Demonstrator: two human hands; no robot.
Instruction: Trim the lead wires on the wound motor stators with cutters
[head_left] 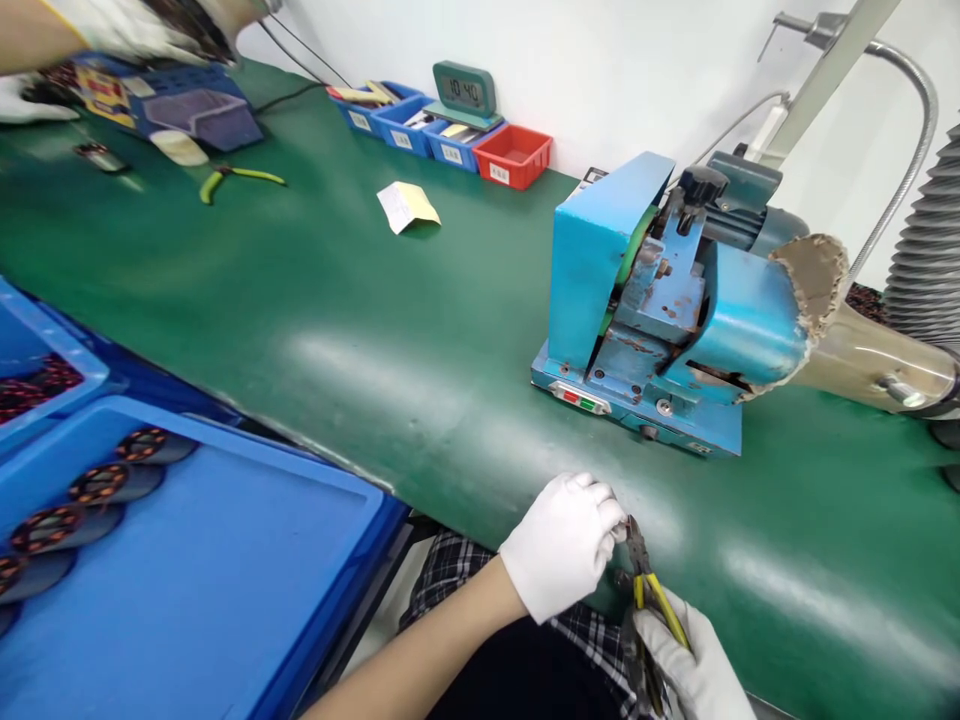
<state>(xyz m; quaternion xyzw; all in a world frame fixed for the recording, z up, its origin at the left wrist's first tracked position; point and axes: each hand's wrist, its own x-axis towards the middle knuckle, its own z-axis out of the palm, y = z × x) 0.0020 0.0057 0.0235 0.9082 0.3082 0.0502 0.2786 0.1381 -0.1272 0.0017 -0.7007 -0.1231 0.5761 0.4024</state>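
My right hand (694, 655), in a white glove, is closed around yellow-handled pliers (637, 550) whose jaws point up and away from me. The jaw tips are beside the curled fingers of my left hand (566, 540), also white-gloved. Those fingers are pinched together; whatever is between them is hidden or too small to name. A dark shape (637, 665) shows beneath the pliers, next to my right hand, and I cannot make out what it is. Both hands are over the near edge of the green table (465, 440), just above my lap.
A blue grinding machine (600, 290) with a duct stands ahead. At left, a blue tray (225, 560) holds several wound cores (109, 485). Small bins (514, 155), a clock (465, 90), folded paper (409, 207) and green-handled pliers (240, 178) lie farther back, near a co-worker's gloved hand (127, 30).
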